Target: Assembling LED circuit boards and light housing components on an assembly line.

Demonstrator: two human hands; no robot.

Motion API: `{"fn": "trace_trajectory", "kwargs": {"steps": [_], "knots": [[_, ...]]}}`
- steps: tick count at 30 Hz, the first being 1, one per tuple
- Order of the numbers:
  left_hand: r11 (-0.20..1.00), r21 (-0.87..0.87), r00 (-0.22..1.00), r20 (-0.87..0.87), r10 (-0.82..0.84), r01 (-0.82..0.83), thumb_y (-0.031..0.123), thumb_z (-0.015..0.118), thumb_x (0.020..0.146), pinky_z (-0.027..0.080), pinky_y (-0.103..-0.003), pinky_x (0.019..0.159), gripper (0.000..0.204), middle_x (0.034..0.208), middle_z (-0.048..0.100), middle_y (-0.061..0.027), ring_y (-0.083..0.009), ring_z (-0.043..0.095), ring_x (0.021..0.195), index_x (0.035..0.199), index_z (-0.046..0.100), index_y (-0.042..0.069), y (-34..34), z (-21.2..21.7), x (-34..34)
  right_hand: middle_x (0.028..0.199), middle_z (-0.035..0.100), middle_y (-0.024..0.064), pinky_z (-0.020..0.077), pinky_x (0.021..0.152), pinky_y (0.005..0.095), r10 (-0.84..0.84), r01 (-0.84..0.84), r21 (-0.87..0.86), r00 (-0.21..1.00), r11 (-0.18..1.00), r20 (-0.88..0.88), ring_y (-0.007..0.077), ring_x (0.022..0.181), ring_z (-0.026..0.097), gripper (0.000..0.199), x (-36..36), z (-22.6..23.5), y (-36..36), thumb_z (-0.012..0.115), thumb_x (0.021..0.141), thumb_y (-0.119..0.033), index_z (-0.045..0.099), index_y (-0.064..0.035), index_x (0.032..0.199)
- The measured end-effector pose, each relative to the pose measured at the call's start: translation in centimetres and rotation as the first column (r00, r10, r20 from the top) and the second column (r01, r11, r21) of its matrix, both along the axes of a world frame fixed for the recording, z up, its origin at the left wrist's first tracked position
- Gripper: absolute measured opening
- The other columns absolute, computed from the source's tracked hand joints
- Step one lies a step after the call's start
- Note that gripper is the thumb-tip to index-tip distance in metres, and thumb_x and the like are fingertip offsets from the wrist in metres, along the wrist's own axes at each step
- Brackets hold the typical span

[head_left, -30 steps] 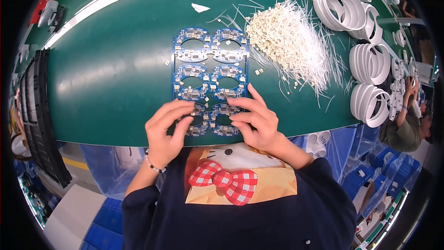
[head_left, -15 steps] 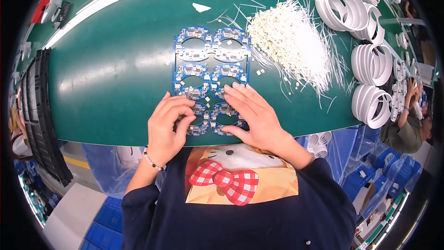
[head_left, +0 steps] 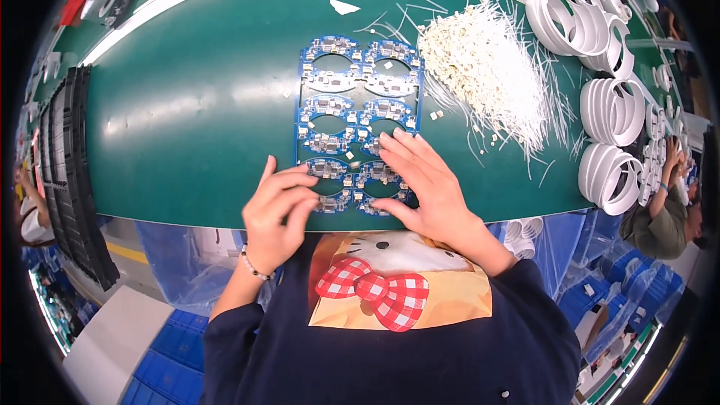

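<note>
White loose connectors (head_left: 349,155) could be scattered about the circuit panel (head_left: 330,106) by the splayed right hand (head_left: 433,187) or half-curled left hand (head_left: 271,214), grip unclear.

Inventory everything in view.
Rectangular circuit board panel: one, blue, centre
Thin wires with connectors: one heap, white/cream, right of panel
Loose connectors: several, cream, around panel
Torn scrap: one, white, beyond panel
Round plastic rings: many, white, right side
Slotted trays: one stack, black, far left
Smooth table: one, green, beneath panel
Plastic bins: several, blue, lower sides
Co-worker: at least one, olive top, far right
Printed shirt: one, navy, lower centre
Left hand: one, bare, panel's lower left
Right hand: one, bare, panel's lower right
</note>
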State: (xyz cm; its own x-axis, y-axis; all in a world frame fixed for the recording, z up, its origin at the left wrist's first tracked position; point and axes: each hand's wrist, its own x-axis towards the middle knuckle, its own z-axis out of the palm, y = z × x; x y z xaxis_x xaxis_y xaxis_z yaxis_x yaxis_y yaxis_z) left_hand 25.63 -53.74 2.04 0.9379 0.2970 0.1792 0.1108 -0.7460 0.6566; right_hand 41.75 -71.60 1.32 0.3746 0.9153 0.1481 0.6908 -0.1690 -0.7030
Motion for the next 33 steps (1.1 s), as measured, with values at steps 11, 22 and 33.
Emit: {"fn": "trace_trajectory", "kwargs": {"steps": [11,22,33], "knots": [[0.999,0.014,0.998,0.051,0.036,-0.037,-0.001,0.071,0.064,0.051,-0.034,0.075,0.014,0.093,0.064,-0.0094,-0.0288,0.063,0.090,0.075,0.063,0.000,1.4,0.2,-0.4,0.130,0.047,0.0126,0.0329,0.103,0.0440,-0.003,0.003,0.008,1.000,1.000,0.022,0.0303,0.124,0.041,0.058,0.0,0.0,0.1,0.074,0.069,-0.021,0.050,-0.0010,0.118],[0.945,-0.289,0.974,0.123,0.192,-0.150,-0.006,0.065,0.071,0.050,-0.031,0.074,0.013,0.089,0.062,-0.0111,-0.0257,0.062,0.088,0.082,0.061,-0.001,1.5,0.1,-0.1,0.130,0.047,0.0125,0.0322,0.103,0.0443,-0.011,0.011,0.015,1.000,1.000,0.022,0.0305,0.124,0.041,0.057,0.2,-0.3,0.1,0.074,0.070,-0.022,0.051,-0.0012,0.118],[0.990,-0.049,0.990,-0.049,0.130,-0.132,-0.004,0.067,0.067,0.047,-0.031,0.064,0.012,0.082,0.061,-0.0064,-0.0218,0.058,0.073,0.077,0.065,0.002,0.9,0.6,1.3,0.131,0.046,0.0117,0.0315,0.104,0.0444,0.004,-0.004,0.010,1.000,1.000,0.008,0.0295,0.126,0.039,0.058,0.2,-0.8,0.0,0.073,0.070,-0.024,0.050,-0.0015,0.118]]}}
